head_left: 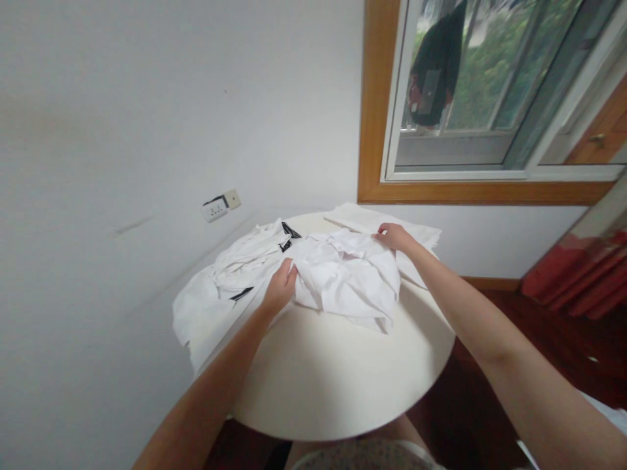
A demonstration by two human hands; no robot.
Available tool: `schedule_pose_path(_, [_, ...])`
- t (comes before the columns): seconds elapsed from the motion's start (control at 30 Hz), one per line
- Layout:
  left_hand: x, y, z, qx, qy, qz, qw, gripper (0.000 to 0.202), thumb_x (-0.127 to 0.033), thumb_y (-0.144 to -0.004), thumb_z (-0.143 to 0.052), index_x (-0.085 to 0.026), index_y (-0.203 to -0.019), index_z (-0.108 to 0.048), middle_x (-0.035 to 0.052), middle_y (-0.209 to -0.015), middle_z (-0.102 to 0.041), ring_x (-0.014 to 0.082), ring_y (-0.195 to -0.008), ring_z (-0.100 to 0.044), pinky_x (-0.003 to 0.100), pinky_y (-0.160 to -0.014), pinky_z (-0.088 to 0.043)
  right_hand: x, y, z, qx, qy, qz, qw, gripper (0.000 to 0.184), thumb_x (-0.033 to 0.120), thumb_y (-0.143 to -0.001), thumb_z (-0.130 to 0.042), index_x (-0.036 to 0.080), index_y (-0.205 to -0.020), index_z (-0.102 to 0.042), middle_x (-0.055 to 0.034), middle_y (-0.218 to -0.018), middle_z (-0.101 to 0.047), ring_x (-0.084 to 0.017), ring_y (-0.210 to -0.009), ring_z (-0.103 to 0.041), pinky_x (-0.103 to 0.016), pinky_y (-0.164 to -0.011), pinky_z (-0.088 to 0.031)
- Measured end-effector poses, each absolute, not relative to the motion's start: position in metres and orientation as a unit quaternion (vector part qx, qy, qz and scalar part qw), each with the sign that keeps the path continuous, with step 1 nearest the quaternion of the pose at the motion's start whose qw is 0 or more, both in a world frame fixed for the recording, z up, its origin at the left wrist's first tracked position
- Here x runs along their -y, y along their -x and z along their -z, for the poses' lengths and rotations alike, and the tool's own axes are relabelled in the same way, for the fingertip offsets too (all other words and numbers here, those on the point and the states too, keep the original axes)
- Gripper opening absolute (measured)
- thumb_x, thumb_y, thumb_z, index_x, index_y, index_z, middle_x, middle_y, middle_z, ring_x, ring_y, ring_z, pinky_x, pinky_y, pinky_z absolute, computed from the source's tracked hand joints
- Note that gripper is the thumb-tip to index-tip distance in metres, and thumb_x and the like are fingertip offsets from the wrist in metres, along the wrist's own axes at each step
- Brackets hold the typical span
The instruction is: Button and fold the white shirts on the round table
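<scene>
Where the hands work: both forearms reach out over a round white table (pixel 318 385) and meet at a crumpled white garment (pixel 347 277).
Crumpled white garment: it lies bunched on the far half of the tabletop, toward 12 o'clock from the table's middle, with one loose corner hanging toward the near side.
Left hand (pixel 280 287): at the garment's 9 o'clock edge, with the fingers closed on the cloth there and the thumb pointing up against the fold.
Right hand (pixel 394 236): at the garment's 1 o'clock corner, palm down, with the fingers bent into the cloth and holding it.
White pile with black trim (pixel 235 267): more rumpled clothing at 10 o'clock on the table. It touches the garment and spills over the rim toward the wall.
Folded white cloth (pixel 416 234): laid flat at the table's 1 o'clock edge, just behind the right hand and partly under the garment.
Bare tabletop: the near half, from about 4 to 8 o'clock.
Wall socket (pixel 219 205): on the white wall, at 10 o'clock beyond the pile.
Window (pixel 490 98): wood-framed, at 2 o'clock above the table, with a dark garment (pixel 435 72) hanging outside the glass.
Red fabric (pixel 573 274): at 3 o'clock, well apart from the table, above the dark wooden floor.
</scene>
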State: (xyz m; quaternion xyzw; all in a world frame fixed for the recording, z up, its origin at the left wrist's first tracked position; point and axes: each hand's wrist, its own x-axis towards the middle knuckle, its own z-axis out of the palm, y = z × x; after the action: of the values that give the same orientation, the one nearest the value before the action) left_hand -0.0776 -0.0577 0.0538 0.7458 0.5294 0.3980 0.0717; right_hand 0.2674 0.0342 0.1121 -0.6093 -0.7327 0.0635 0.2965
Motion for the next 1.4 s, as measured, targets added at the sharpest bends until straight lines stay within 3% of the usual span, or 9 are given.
schedule_pose_path(0.2, [0.075, 0.106, -0.064, -0.48, -0.793, -0.367, 0.078, 0.035, -0.039, -0.094, -0.028, -0.018, -0.094, -0.056, 0.0067, -0.096, -0.064, 0.0197, -0.094, -0.058, 0.033, -0.088, -0.048, -0.011, -0.278, -0.129, 0.76, 0.592, -0.005, 0.267, 0.03, 0.031, -0.092, -0.05, 0.012, -0.111, -0.063, -0.0149, -0.1, -0.066, -0.02, -0.087, -0.06, -0.032, -0.081, -0.044])
schedule_pose_path(0.4, [0.118, 0.082, -0.067, -0.429, -0.855, -0.293, -0.013, 0.023, -0.033, -0.084, -0.052, -0.019, -0.102, -0.055, 0.0096, -0.104, -0.061, 0.0238, -0.102, -0.055, 0.039, -0.092, -0.046, 0.062, -0.297, -0.099, 0.85, 0.491, 0.015, 0.19, 0.025, 0.031, -0.088, -0.057, 0.021, -0.107, -0.07, -0.0106, -0.111, -0.062, -0.022, -0.097, -0.059, -0.033, -0.089, -0.044])
schedule_pose_path(0.53, [0.146, 0.057, -0.057, -0.479, -0.821, -0.295, -0.089, 0.022, -0.025, -0.082, -0.053, -0.02, -0.104, -0.056, 0.0083, -0.093, -0.059, 0.024, -0.092, -0.056, 0.039, -0.084, -0.049, 0.102, -0.309, -0.083, 0.829, 0.537, 0.065, 0.143, 0.033, 0.045, -0.089, -0.054, 0.024, -0.108, -0.071, -0.0132, -0.108, -0.059, -0.027, -0.097, -0.057, -0.039, -0.088, -0.044])
schedule_pose_path(0.67, [0.166, 0.042, -0.051, -0.442, -0.849, -0.281, -0.075, 0.033, -0.025, -0.087, -0.052, -0.024, -0.119, -0.051, 0.0084, -0.099, -0.059, 0.0225, -0.095, -0.058, 0.037, -0.085, -0.051, 0.12, -0.307, -0.067, 0.808, 0.578, 0.051, 0.105, 0.037, 0.042, -0.087, -0.058, 0.021, -0.117, -0.064, -0.0137, -0.105, -0.059, -0.026, -0.095, -0.057, -0.036, -0.083, -0.045])
schedule_pose_path(0.83, [0.184, 0.027, -0.043, -0.399, -0.857, -0.325, -0.026, 0.037, -0.019, -0.084, -0.053, -0.02, -0.121, -0.045, 0.0161, -0.128, -0.047, 0.0263, -0.122, -0.047, 0.043, -0.101, -0.046, 0.126, -0.296, -0.059, 0.813, 0.579, 0.021, 0.051, 0.012, 0.028, -0.085, -0.059, 0.02, -0.092, -0.064, -0.0105, -0.098, -0.062, -0.022, -0.088, -0.06, -0.029, -0.075, -0.042])
schedule_pose_path(1.0, [0.185, 0.022, -0.03, -0.389, -0.876, -0.284, -0.027, 0.046, -0.027, -0.072, -0.067, -0.018, -0.114, -0.048, 0.0178, -0.125, -0.049, 0.0328, -0.126, -0.042, 0.05, -0.102, -0.043, 0.13, -0.292, -0.082, 0.784, 0.614, 0.031, 0.084, 0.017, 0.028, -0.091, -0.045, 0.021, -0.1, -0.058, -0.0066, -0.08, -0.068, -0.021, -0.069, -0.061, -0.027, -0.06, -0.034])
schedule_pose_path(1.13, [0.171, 0.019, -0.03, -0.453, -0.866, -0.199, -0.067, 0.048, -0.023, -0.073, -0.064, -0.019, -0.119, -0.051, 0.0172, -0.133, -0.047, 0.0335, -0.125, -0.043, 0.049, -0.099, -0.042, 0.129, -0.287, -0.116, 0.763, 0.614, 0.049, 0.198, 0.019, 0.03, -0.09, -0.047, 0.023, -0.104, -0.057, -0.0057, -0.085, -0.068, -0.02, -0.071, -0.06, -0.026, -0.058, -0.033])
schedule_pose_path(1.27, [0.16, 0.01, -0.04, -0.497, -0.855, -0.108, -0.101, 0.033, -0.029, -0.075, -0.063, -0.02, -0.107, -0.059, 0.0139, -0.117, -0.059, 0.0315, -0.104, -0.052, 0.046, -0.084, -0.042, 0.134, -0.269, -0.142, 0.795, 0.528, -0.048, 0.296, 0.022, 0.033, -0.09, -0.048, 0.022, -0.101, -0.063, -0.003, -0.078, -0.065, -0.017, -0.071, -0.058, -0.026, -0.064, -0.039])
schedule_pose_path(1.4, [0.158, 0.008, -0.049, -0.484, -0.862, -0.106, -0.102, 0.022, -0.035, -0.079, -0.06, -0.02, -0.096, -0.063, 0.0096, -0.092, -0.065, 0.0288, -0.093, -0.053, 0.044, -0.079, -0.039, 0.144, -0.258, -0.144, 0.879, 0.353, -0.286, 0.141, 0.036, 0.038, -0.084, -0.058, 0.024, -0.117, -0.062, 0.0, -0.084, -0.066, -0.013, -0.069, -0.057, -0.023, -0.063, -0.042])
